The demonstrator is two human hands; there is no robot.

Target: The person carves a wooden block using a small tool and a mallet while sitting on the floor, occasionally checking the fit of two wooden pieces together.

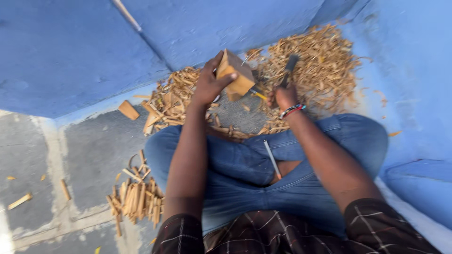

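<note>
Head view, looking down at a seated person in blue jeans (pixel 245 174) with legs crossed on a grey concrete floor (pixel 89 150), in a corner of blue-painted walls (pixel 70 51).

The left hand (pixel 209 84) is clamped on a pale, angular block of cut wood (pixel 237 75), thumb over its near face and fingers behind, holding it upright just above the floor in front of the knees. The right hand (pixel 284 96), with a red-and-white beaded band (pixel 292 111) at the wrist, is closed around a dark-handled tool (pixel 288 70); its working end is blurred and lies near the block's lower right edge, so contact cannot be confirmed. The two hands are apart, with the block between them.

A heap of curled tan wood shavings (pixel 310 66) spreads behind the hands; a stack of short split wooden sticks (pixel 136 200) lies beside the left knee, and a thin pale stick (pixel 272 159) rests on the lap.

Risk, as a judgement: the left thumb sits near the tool's apparent working end, so a slip off the grain could drive it into the holding hand. The one-handed, unbraced grip could also let the block twist.
</note>
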